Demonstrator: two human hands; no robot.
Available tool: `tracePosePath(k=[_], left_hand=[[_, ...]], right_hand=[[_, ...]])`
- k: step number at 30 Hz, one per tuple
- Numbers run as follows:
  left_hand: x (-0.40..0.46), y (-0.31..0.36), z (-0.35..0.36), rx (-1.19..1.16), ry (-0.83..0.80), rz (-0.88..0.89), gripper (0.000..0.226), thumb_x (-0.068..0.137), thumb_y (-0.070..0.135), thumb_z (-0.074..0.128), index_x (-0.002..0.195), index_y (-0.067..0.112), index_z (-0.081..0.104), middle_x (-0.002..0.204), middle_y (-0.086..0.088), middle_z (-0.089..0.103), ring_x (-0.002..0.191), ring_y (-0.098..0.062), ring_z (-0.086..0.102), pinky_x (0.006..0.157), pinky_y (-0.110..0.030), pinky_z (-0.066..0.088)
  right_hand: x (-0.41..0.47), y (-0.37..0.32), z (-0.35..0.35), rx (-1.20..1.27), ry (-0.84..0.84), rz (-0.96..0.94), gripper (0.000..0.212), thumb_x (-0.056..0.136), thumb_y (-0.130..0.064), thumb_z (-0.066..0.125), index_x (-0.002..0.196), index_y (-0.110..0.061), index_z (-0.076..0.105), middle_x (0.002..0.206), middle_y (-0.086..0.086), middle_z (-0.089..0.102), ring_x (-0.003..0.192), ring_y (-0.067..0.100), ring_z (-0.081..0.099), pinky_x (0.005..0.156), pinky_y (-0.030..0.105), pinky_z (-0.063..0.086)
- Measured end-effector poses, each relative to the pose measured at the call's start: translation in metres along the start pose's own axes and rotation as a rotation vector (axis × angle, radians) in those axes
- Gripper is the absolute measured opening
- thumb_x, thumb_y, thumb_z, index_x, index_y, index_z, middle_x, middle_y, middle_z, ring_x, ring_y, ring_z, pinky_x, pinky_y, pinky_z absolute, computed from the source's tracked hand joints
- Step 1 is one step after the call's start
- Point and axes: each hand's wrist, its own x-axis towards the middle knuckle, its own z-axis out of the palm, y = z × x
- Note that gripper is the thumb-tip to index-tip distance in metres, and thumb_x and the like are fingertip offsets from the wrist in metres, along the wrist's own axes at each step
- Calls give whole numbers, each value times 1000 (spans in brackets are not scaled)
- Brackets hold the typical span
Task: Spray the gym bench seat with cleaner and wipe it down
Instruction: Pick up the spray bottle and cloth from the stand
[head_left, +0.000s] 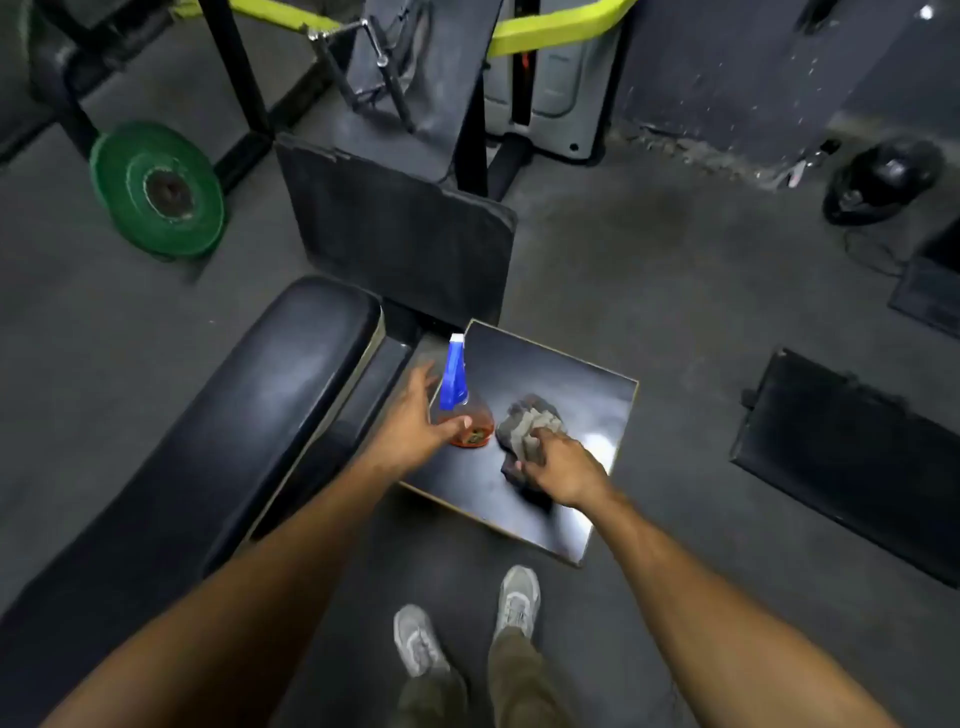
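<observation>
Two grey shoes (467, 623) were seen nearest, planted on the dark floor (649, 291); both forearms were stretched forward from there to a low black platform (545, 509). The right hand (563, 470) was laid on a crumpled grey cloth (527, 423), its fingers bent over the folds; whether the cloth was truly clamped or only pressed could not be told. The left hand (413, 415) was spread beside the bottle (462, 405), thumb at its orange base, fingers apart and not yet closed round it; the bottle stood upright on the platform's left part, blue sprayer pointing away.

The bench pad (291, 379) lay just left of the platform, long and glossy; no wet patch or streak was made out on it, so spraying and wiping were judged not yet begun; both tools seemed only to be being gathered.

The platform's pale edges were close on every side of the tools, the bottle being near the left edge, by the gap to the bench. Open floor was left to the right; a black mat (857, 467) lay well apart there. Farther off, an upright black board (400, 234) stood behind the platform; a green plate (158, 189) and a yellow bar (556, 26) were seen beyond.
</observation>
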Motion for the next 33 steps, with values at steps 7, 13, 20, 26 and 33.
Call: tracePosePath(k=[7, 13, 20, 26, 33], left_hand=[[26, 3, 10, -34, -3, 76, 74, 85, 24, 77, 150, 24, 40, 139, 0, 60, 126, -10, 57, 107, -36, 48], [25, -4, 10, -76, -26, 63, 63, 87, 35, 73, 144, 35, 45, 114, 11, 68, 105, 6, 64, 84, -8, 48], [-8, -19, -21, -172, 100, 17, 51, 88, 22, 75, 134, 30, 54, 107, 7, 74, 98, -2, 69, 87, -18, 52], [-70, -58, -86, -255, 312, -63, 52, 89, 20, 76, 136, 23, 55, 108, 3, 75, 96, -5, 70, 84, -18, 53], [-158, -130, -170, -338, 574, -178, 50, 90, 20, 75, 134, 30, 56, 104, 5, 74, 97, -9, 71, 92, -34, 56]], right_hand=[[40, 3, 24, -171, -12, 43, 35, 92, -54, 62, 109, -24, 61, 135, 12, 60, 121, 36, 59, 90, 39, 48], [54, -2, 39, -269, 29, 110, 40, 91, -45, 65, 126, -27, 67, 136, 5, 63, 129, 31, 56, 102, 40, 42], [38, -42, 23, -117, 14, 118, 34, 79, -40, 68, 112, -30, 67, 122, 3, 67, 112, 35, 65, 85, 38, 54], [35, -112, 23, -54, -37, -28, 22, 96, -33, 61, 112, -18, 67, 113, 13, 70, 104, 37, 65, 71, 33, 41], [18, -256, 59, -40, -118, -243, 15, 96, -35, 67, 89, -24, 59, 90, 4, 71, 98, 34, 68, 70, 32, 39]])
